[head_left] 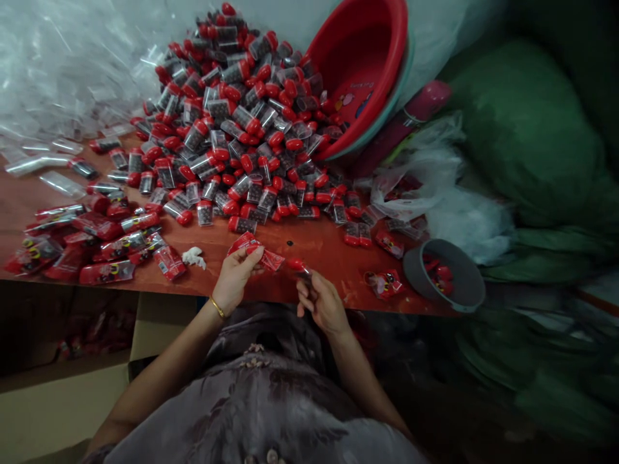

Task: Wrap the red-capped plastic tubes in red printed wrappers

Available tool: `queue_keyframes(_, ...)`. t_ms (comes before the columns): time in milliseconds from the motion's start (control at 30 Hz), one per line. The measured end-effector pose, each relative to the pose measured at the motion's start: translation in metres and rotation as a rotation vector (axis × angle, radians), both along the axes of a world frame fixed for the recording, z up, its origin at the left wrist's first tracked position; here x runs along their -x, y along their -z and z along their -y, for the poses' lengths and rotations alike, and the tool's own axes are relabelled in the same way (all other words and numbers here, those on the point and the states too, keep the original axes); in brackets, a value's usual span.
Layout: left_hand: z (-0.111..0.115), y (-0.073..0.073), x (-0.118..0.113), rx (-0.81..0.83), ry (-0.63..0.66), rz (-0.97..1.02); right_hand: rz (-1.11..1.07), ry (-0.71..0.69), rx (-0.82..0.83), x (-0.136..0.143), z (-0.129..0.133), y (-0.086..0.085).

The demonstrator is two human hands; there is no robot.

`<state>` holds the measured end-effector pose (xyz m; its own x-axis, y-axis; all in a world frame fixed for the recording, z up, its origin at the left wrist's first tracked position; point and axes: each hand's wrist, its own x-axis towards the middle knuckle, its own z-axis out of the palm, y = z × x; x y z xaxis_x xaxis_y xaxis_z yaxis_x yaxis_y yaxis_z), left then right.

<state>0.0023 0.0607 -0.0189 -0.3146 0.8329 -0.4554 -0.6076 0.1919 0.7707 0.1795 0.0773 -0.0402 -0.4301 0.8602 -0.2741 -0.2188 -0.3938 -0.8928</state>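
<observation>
My left hand [233, 278] pinches a flat red printed packet [271, 259] between thumb and fingers, just above the front of the table. Closed around the lower end of a small clear tube with a red cap [296, 264] is my right hand [325, 303]. The tube's cap points toward the packet, with a small gap between them; the tube is slightly blurred. Behind both hands rises a large heap of red-capped clear tubes [246, 119] with dark contents. Filled red packets [109, 241] lie piled to the left.
A red basin [358, 64] leans tilted behind the heap. Clear plastic sleeves [62, 183] spread at the left. On the right are a grey bowl [413, 267] holding red pieces, one packet [384, 283] and a plastic bag [464, 219]. A cardboard box [162, 322] stands below the table edge.
</observation>
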Motion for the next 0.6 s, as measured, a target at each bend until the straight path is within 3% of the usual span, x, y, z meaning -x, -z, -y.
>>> queue_keyframes(233,0.000,0.001,-0.002,-0.061,0.030,-0.057,0.262,-0.083,-0.104,-0.009,0.007,-0.010)
queue_keyframes(367,0.002,0.002,0.002,-0.177,0.102,-0.192,0.249,-0.163,-0.003,-0.006,0.002,-0.015)
queue_keyframes(600,0.003,-0.001,0.009,-0.261,0.221,-0.375,0.136,-0.162,0.120,-0.002,-0.004,-0.015)
